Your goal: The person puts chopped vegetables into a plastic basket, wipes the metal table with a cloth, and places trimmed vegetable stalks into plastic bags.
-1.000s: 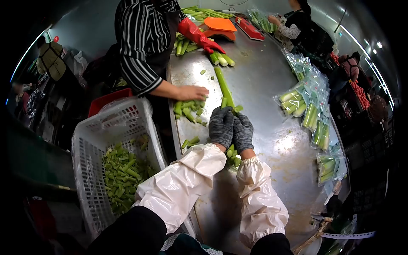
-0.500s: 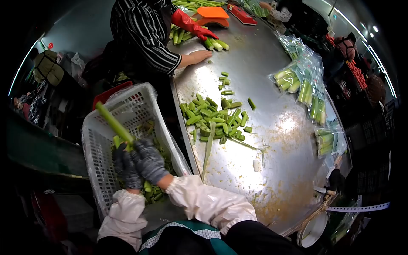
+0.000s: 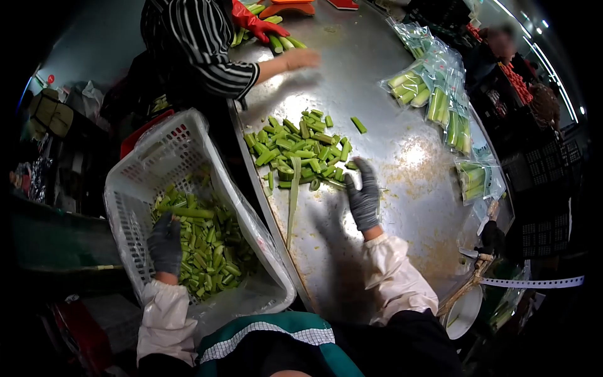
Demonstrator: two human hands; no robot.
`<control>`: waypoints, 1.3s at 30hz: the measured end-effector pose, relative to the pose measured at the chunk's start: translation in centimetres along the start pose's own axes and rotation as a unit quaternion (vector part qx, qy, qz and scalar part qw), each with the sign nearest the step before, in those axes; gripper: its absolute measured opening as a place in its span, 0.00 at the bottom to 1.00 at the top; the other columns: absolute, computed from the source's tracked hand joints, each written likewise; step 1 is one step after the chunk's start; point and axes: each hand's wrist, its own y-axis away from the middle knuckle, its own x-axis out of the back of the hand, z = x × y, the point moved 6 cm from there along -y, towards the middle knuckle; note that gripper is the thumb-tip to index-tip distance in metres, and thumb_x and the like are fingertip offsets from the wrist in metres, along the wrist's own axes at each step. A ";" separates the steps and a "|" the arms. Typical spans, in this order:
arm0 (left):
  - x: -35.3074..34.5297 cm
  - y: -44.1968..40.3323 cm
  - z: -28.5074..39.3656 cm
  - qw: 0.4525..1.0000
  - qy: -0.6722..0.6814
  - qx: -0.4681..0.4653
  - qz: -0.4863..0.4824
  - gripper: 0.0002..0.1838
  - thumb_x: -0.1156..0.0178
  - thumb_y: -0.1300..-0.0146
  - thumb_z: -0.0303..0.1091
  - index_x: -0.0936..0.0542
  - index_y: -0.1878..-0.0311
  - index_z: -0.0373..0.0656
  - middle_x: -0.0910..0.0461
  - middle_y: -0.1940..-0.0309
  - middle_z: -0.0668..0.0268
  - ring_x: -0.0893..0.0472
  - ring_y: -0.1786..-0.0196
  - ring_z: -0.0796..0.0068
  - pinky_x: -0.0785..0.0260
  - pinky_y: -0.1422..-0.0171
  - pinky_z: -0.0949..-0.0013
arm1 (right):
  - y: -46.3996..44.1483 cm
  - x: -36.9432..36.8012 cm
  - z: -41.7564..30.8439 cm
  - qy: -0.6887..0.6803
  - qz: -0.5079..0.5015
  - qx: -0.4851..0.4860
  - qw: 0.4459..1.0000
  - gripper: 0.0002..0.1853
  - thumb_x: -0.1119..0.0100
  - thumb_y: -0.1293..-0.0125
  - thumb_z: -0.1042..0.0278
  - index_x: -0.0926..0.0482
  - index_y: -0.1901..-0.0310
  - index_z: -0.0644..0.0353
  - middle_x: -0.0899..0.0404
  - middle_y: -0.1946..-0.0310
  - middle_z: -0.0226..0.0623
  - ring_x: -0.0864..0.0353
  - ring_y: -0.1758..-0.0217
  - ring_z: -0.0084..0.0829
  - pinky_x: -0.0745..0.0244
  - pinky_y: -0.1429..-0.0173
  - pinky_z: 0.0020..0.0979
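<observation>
Okay, got the left hand (image 3: 165, 247) down in the white crate (image 3: 147, 164) among cut green pieces (image 3: 213, 257), right by a longer stalk (image 3: 195, 213); can't tell whether gripping it. Got the right hand (image 3: 363, 196) spread fairly wide over the metal table (image 3: 405, 210), just beside a loose pile of chopped stalks (image 3: 301, 147), plus a pale strip (image 3: 293, 204) across its near side. Further off, can see bagged stalks (image 3: 408, 88) along the right edge, then a co-worker's bare hand (image 3: 301, 60) and red glove (image 3: 257, 25).
</observation>
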 end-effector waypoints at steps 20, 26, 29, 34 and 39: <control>-26.4 -8.8 15.5 0.990 0.016 -0.130 -0.058 0.16 0.45 0.47 0.42 0.24 0.57 0.46 0.24 0.59 0.57 0.27 0.55 0.57 0.37 0.48 0.61 | -3.3 -12.2 5.4 0.234 -0.065 -0.181 0.953 0.29 0.53 0.44 0.45 0.34 0.44 0.54 0.41 0.42 0.44 0.43 0.40 0.47 0.54 0.37 0.45; -31.2 -8.3 13.6 0.948 0.317 -0.030 -0.017 0.11 0.42 0.47 0.31 0.23 0.60 0.40 0.23 0.65 0.62 0.25 0.63 0.70 0.34 0.54 0.70 | -2.9 -12.3 6.0 0.070 0.047 -0.130 0.988 0.18 0.50 0.44 0.57 0.28 0.56 0.61 0.29 0.54 0.44 0.30 0.53 0.42 0.37 0.48 0.38; -30.3 -7.5 15.6 0.906 0.419 0.040 -0.048 0.10 0.43 0.46 0.29 0.24 0.61 0.38 0.23 0.67 0.65 0.27 0.65 0.76 0.33 0.57 0.74 | -2.7 -12.1 8.1 -0.103 0.119 -0.210 0.965 0.13 0.49 0.43 0.64 0.27 0.62 0.66 0.25 0.66 0.46 0.26 0.64 0.40 0.32 0.55 0.33; -28.3 -6.6 15.8 0.855 0.506 0.100 -0.050 0.09 0.44 0.46 0.29 0.24 0.61 0.39 0.23 0.67 0.66 0.26 0.65 0.77 0.33 0.58 0.75 | -3.2 -10.3 3.0 -0.090 0.107 -0.191 0.972 0.12 0.48 0.45 0.64 0.26 0.64 0.66 0.25 0.65 0.45 0.26 0.62 0.38 0.32 0.54 0.32; -12.2 -5.4 16.3 0.960 0.119 -0.219 0.131 0.10 0.47 0.43 0.38 0.26 0.60 0.45 0.24 0.65 0.63 0.25 0.61 0.68 0.33 0.57 0.69 | -2.2 -13.2 -9.2 -0.299 0.070 -0.031 0.951 0.10 0.45 0.45 0.70 0.27 0.60 0.61 0.26 0.63 0.40 0.27 0.58 0.33 0.33 0.50 0.30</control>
